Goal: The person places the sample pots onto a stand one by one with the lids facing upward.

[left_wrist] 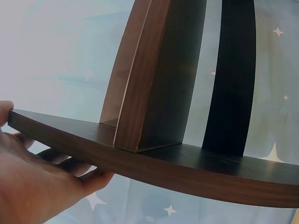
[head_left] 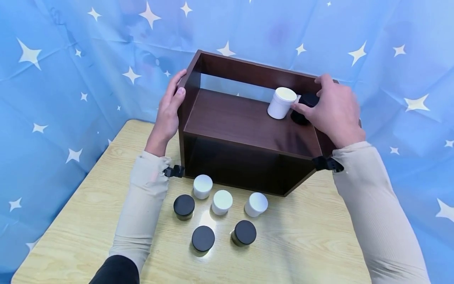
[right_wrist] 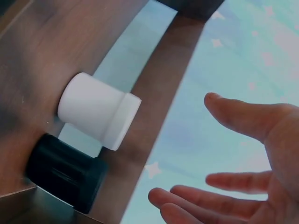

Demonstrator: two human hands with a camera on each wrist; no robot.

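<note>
One pale wooden table (head_left: 305,228) fills the lower part of the head view, and a blue star-printed curtain (head_left: 99,59) hangs behind it, from nine round to three o'clock. Three white jars (head_left: 222,202) and three black jars (head_left: 203,238) stand on the table toward six o'clock, before a dark brown shelf (head_left: 227,114). The table's near edge is cut off, the shelf's lower compartment is too dark to make out, and the right hand (head_left: 335,108) covers part of a black jar (right_wrist: 65,172) and of the shelf's right end. The shelf's open front faces six o'clock; its long axis runs from nine to just past three. On its upper board, toward two o'clock, a white jar (head_left: 280,105) stands upright, lid up, the black jar just beside it at three. At ten o'clock the left hand (head_left: 168,112) grips the shelf's side panel between thumb and fingers. The right hand's fingers are parted widely from its thumb, holding nothing, near that pair.
</note>
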